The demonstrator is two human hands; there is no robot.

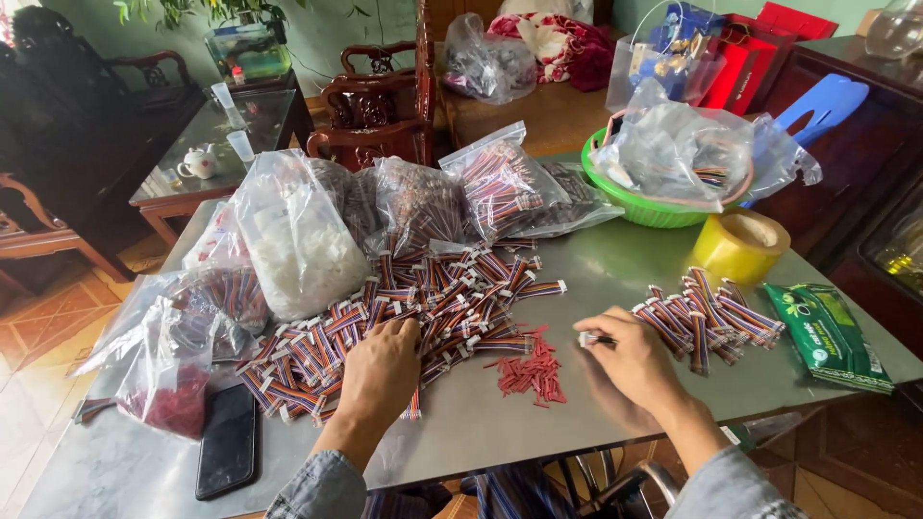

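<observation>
A big heap of short multicoloured ribbon cables with white connectors (413,308) lies on the grey metal table (596,264). My left hand (383,370) rests on the heap's near edge, fingers curled into the cables. My right hand (630,358) pinches a small white connector (588,338) with a dark tip between thumb and fingers. A little pile of small red pieces (532,373) sits between my hands. To the right of my right hand lies a smaller pile of ribbon cables (707,319).
Clear bags of white connectors (298,240) and cables (500,183) stand behind the heap. A green basket (654,207), yellow tape roll (740,245) and green packet (829,336) are on the right. A black phone (229,440) and a bag of red pieces (173,399) lie left.
</observation>
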